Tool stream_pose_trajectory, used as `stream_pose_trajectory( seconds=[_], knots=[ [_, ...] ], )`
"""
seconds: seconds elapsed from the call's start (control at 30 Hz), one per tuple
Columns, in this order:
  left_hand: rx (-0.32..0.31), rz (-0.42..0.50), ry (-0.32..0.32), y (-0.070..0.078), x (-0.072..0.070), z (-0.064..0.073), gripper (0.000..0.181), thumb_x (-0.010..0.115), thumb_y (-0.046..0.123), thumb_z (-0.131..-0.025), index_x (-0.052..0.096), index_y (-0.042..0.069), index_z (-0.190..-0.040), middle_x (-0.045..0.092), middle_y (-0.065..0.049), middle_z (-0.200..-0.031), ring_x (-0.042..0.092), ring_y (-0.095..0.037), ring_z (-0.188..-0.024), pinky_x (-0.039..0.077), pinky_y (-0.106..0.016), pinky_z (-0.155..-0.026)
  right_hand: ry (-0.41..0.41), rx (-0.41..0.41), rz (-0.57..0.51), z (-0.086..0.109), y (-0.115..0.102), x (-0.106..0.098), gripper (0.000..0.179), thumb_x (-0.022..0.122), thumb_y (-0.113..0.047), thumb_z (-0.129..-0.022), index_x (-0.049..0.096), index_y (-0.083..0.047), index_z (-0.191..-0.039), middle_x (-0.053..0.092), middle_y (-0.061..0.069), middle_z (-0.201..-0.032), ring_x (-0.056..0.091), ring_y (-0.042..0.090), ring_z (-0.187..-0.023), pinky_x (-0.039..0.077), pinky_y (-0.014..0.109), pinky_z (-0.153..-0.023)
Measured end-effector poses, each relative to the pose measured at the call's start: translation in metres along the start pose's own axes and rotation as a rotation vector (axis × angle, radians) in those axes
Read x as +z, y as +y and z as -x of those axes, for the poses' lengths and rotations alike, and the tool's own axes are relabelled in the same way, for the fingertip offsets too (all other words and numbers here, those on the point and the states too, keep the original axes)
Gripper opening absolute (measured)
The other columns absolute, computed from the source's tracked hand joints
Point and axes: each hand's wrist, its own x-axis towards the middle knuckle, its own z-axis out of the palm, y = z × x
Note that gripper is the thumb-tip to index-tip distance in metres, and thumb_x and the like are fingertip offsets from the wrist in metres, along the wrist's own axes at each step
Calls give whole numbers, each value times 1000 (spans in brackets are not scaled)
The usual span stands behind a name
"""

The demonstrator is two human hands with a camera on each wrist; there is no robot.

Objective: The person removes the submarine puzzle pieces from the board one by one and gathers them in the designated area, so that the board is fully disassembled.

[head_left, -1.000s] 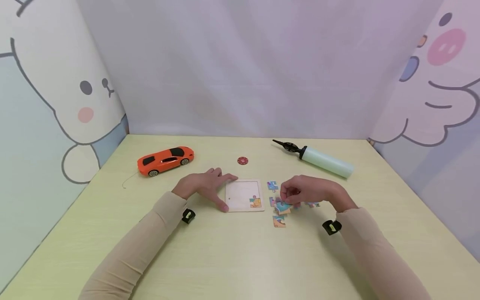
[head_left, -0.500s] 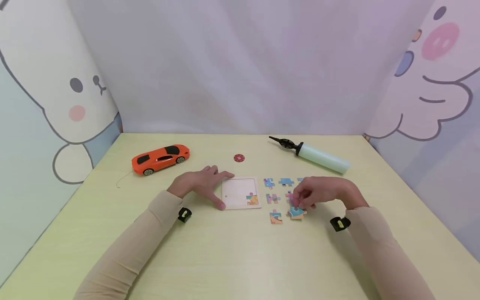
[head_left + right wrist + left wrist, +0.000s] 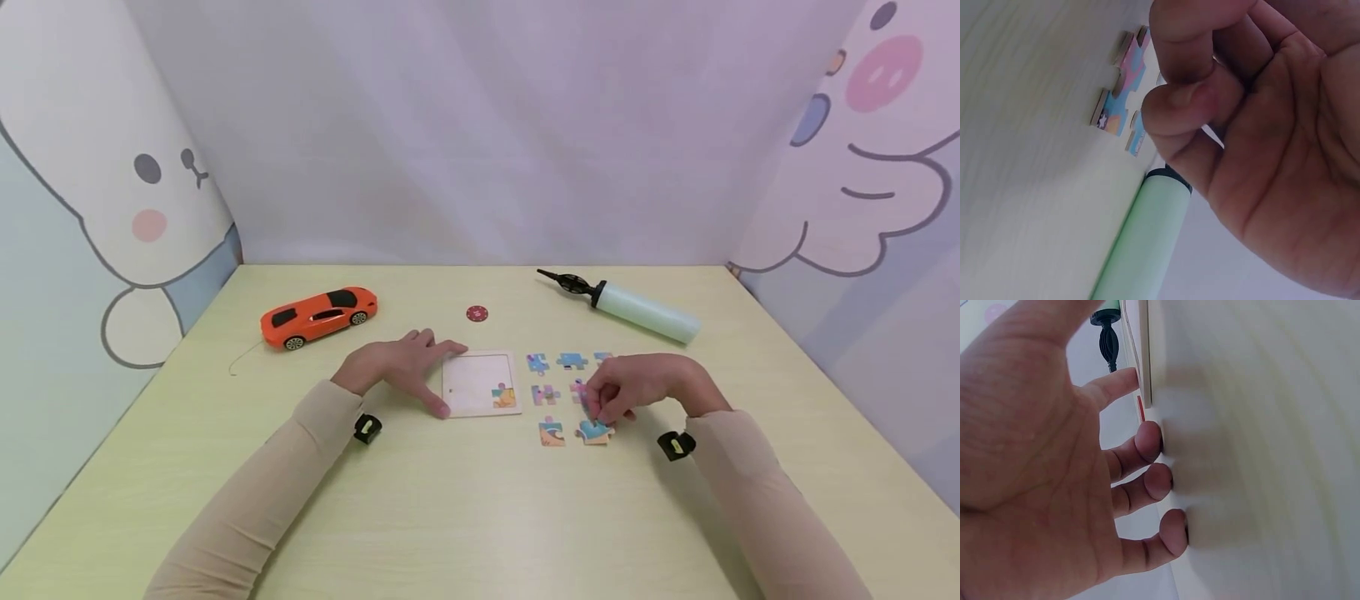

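In the head view, my left hand (image 3: 405,367) rests at the left side of a shallow wooden puzzle tray (image 3: 480,413). Thumb and index finger are spread to its two left corners; the left wrist view shows the other fingertips (image 3: 1159,481) down near the table. One orange-and-blue puzzle piece (image 3: 504,397) lies in the tray's near right corner. Right of the tray, my right hand (image 3: 637,387) pinches the upper edge of a teal-and-sand puzzle piece (image 3: 595,432) lying on the table. The right wrist view shows curled fingers, but this piece is hidden there.
Several loose pieces lie in rows, among them a blue piece (image 3: 572,361), a pink piece (image 3: 545,395) and a sandy piece (image 3: 552,433). Farther back are an orange toy car (image 3: 320,319) with a thin wire, a red chip (image 3: 477,313) and a pale green hand pump (image 3: 647,312).
My right hand has carried the teal-and-sand piece rightward, from over the other pieces to beside the sandy one, and lowered it flat. The left hand stays at the tray. The head view shifted slightly.
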Motion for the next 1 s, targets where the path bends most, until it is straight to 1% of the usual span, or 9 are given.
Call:
stream_pose_trajectory(
  seconds=[0.07,0.3,0.4,0.57,0.63,0.73,0.87,1.0],
  knots=[
    [-3,3,2,0,-1,1,106,78,66,-73,25,29,-158,40,-14,-136,38,-31,-124,40,-53,-99,1,5,2,-1,-1,0,8,65,1,-93,67,-3,-86,63,11,-72,49,13,-58,44,27,-58],
    [-7,13,1,0,0,2,106,79,65,-73,26,29,-158,41,-11,-131,39,-28,-120,40,-50,-97,25,69,-18,0,-2,0,11,69,-4,-93,66,-2,-83,67,10,-73,49,17,-57,46,30,-61],
    [-5,11,1,0,1,1,106,79,65,-73,26,29,-157,42,-10,-129,39,-28,-119,41,-49,-97,37,54,-17,0,0,0,10,69,-5,-93,66,-2,-84,67,11,-74,49,16,-57,46,30,-61],
    [-2,16,2,-1,2,-1,105,79,65,-73,26,29,-157,42,-11,-130,39,-28,-120,41,-51,-96,48,2,-16,-1,1,-1,8,68,-6,-95,66,-2,-87,66,13,-76,50,15,-59,47,30,-60],
    [0,17,4,-1,2,-1,105,79,65,-73,27,30,-157,42,-11,-130,39,-28,-120,41,-50,-96,59,-6,-7,-2,0,-1,6,67,-5,-94,67,-4,-88,65,12,-76,51,14,-60,47,31,-61],
    [7,14,7,-2,3,-1,104,78,65,-73,27,30,-157,42,-10,-130,39,-28,-119,41,-50,-97,83,3,30,-5,-4,-4,4,68,-7,-95,69,-9,-91,63,6,-76,52,13,-62,48,31,-61],
    [13,5,10,-1,3,-2,103,78,65,-74,28,30,-157,41,-11,-132,39,-28,-121,41,-50,-98,118,-4,84,-14,-12,-9,7,65,-10,-97,71,-13,-99,63,5,-78,55,20,-65,49,33,-63],
    [4,-7,16,0,3,-2,102,78,65,-74,28,31,-157,41,-11,-133,39,-28,-121,41,-51,-97,149,-57,133,-32,-27,-13,12,65,-12,-97,72,-14,-107,65,7,-81,59,29,-69,49,31,-66]
  ],
)
